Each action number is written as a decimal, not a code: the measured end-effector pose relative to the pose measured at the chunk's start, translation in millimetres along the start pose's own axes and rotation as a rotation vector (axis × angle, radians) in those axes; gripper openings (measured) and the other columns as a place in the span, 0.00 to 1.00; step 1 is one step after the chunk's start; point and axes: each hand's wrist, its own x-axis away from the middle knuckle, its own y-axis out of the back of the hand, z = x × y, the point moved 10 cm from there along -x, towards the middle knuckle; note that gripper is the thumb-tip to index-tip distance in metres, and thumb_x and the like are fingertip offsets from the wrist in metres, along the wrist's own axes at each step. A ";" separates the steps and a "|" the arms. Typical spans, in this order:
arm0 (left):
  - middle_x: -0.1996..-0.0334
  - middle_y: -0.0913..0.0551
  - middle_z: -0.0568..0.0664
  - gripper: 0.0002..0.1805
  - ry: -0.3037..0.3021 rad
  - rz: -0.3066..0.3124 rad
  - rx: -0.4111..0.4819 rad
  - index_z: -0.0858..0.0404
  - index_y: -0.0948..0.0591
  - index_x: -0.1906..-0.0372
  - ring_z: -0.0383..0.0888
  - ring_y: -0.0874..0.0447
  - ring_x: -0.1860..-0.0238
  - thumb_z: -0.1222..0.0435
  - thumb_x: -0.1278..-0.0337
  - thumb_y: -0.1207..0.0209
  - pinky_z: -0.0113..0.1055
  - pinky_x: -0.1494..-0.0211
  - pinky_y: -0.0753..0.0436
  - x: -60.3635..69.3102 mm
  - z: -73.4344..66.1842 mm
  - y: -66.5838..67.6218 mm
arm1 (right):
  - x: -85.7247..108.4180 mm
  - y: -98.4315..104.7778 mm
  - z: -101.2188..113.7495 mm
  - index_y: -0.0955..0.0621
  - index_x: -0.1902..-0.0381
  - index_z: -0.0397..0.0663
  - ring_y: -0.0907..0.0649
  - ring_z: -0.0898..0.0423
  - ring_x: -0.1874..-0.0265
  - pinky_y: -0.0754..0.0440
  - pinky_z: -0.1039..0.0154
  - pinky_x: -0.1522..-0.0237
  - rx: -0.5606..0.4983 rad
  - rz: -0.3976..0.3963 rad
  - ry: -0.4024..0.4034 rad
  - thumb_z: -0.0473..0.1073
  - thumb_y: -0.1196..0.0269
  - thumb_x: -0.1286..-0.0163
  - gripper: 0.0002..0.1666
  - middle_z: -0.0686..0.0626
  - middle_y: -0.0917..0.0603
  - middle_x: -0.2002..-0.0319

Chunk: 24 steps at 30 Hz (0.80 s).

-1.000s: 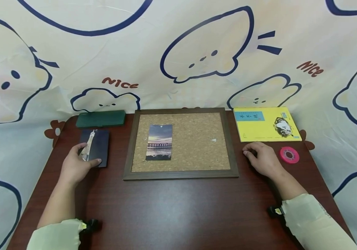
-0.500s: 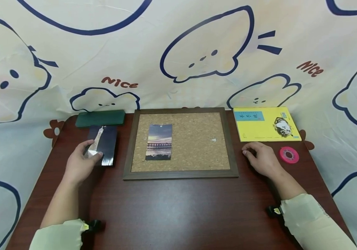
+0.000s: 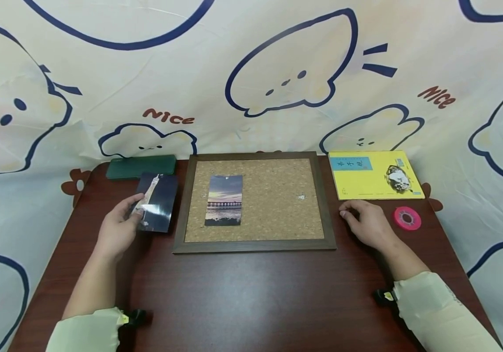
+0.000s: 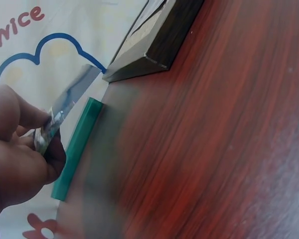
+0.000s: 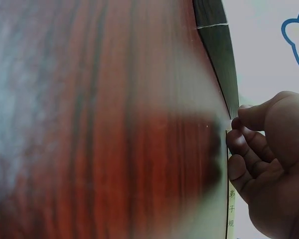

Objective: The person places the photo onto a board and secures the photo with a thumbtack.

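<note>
My left hand [image 3: 119, 227] pinches a dark photo [image 3: 163, 198] of a pale lit tower between thumb and fingers. The photo is raised off the table, and the left wrist view shows it nearly edge-on, beyond the left hand [image 4: 20, 149]. To its right lies a cork board [image 3: 273, 205] in a brown wooden frame. A pier-at-sunset photo [image 3: 224, 200] is on the cork's left part, with a small light dot at its top edge. My right hand [image 3: 370, 222] rests on the table right of the board, fingers loosely curled; nothing shows between the fingertips [image 5: 245, 112].
A green case [image 3: 141, 166] lies at the back left, behind the held photo. At the back right is a yellow book [image 3: 377, 176], with a pink round disc [image 3: 407, 218] in front of it. A printed cloth [image 3: 251, 132] hangs behind the dark red table [image 3: 251, 298].
My left hand has moved right with the tower photo, lifting it from the table toward the board's left edge. The right hand has barely moved.
</note>
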 end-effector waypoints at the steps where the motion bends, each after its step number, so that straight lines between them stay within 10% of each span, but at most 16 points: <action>1: 0.25 0.34 0.63 0.26 -0.013 0.002 0.005 0.60 0.33 0.21 0.54 0.30 0.37 0.62 0.18 0.53 0.22 0.55 0.27 0.2 -1.6 -0.9 | -0.4 -0.1 0.2 0.14 0.58 0.46 0.15 0.44 0.57 0.20 0.41 0.54 0.000 0.001 0.000 0.36 0.36 0.25 0.04 0.44 0.12 0.58; 24: 0.32 0.25 0.60 0.26 -0.044 0.075 0.047 0.56 0.28 0.25 0.53 0.23 0.43 0.61 0.22 0.44 0.29 0.57 0.19 -2.6 -25.5 -38.2 | -12.8 -5.6 12.6 0.15 0.56 0.46 0.15 0.46 0.58 0.19 0.43 0.53 -0.024 0.031 -0.007 0.38 0.37 0.24 0.05 0.44 0.11 0.59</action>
